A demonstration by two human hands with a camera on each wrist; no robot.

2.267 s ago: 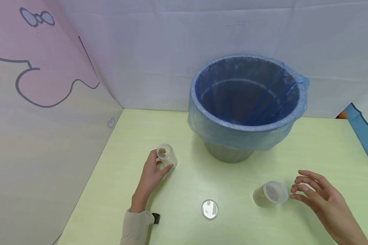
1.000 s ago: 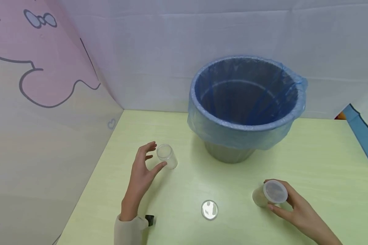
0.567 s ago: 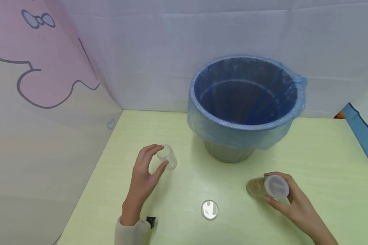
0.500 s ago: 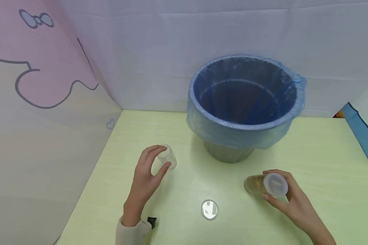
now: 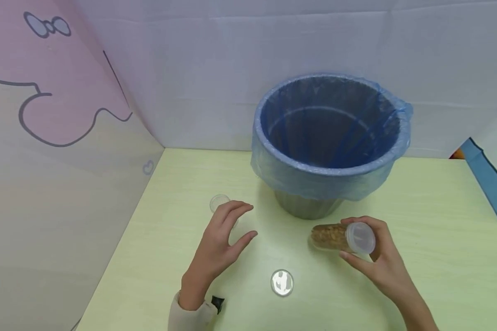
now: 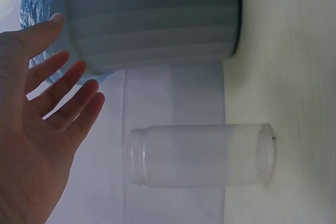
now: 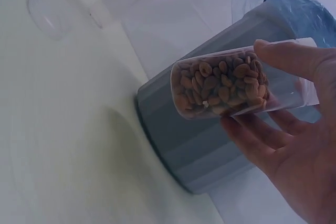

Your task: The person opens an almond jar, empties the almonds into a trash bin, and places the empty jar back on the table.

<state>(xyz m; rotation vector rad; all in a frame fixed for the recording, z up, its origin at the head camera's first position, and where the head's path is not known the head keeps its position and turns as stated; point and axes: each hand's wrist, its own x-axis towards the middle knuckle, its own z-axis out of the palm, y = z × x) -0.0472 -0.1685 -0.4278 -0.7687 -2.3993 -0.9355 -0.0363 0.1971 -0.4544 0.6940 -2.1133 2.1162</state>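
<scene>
My right hand grips a clear plastic jar of almonds near its pale translucent lid, thumb on one side and fingers on the other. The jar leans well over, off the table in the right wrist view. My left hand hovers with fingers loosely bent, holding nothing. Behind it an empty clear jar stands upright on the table, mostly covered by the hand in the head view. Between the hands, nearer the front, a round clear lid lies flat.
A grey bin with a blue bag liner folded over its rim stands at the back, close to the white cloth wall. A patterned side wall borders the pale green table on the left.
My right hand has taken hold of the almond jar, tilted it and moved it left and up. My left hand let go of the empty jar and has moved right.
</scene>
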